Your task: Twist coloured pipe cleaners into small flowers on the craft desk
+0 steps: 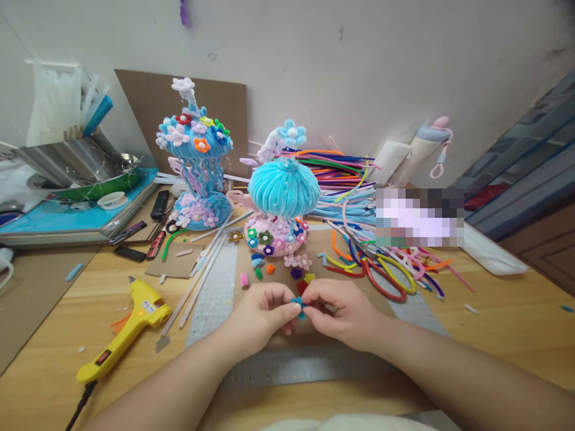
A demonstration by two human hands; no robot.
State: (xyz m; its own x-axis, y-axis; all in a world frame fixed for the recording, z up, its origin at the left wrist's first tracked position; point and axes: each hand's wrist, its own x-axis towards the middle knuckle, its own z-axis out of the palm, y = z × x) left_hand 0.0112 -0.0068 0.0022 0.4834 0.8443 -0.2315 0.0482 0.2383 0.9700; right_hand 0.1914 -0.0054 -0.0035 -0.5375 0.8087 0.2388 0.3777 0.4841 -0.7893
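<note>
My left hand (263, 312) and my right hand (338, 311) meet just above the grey cutting mat (211, 299), both pinching a small blue pipe-cleaner flower (297, 305) between thumb and fingertips. Right behind the hands lie several small loose flowers (296, 261) in pink, orange, green and red. Further back stands a blue fuzzy mushroom-shaped model (284, 188) on a pink flowered base. A second blue model (196, 146), covered with flowers, stands to its left.
A yellow glue gun (130, 326) lies on the wooden table at the left with its cord running off the front edge. A heap of coloured pipe cleaners (359, 179) fills the back right. Glue sticks, a lighter and a metal bowl sit at the back left.
</note>
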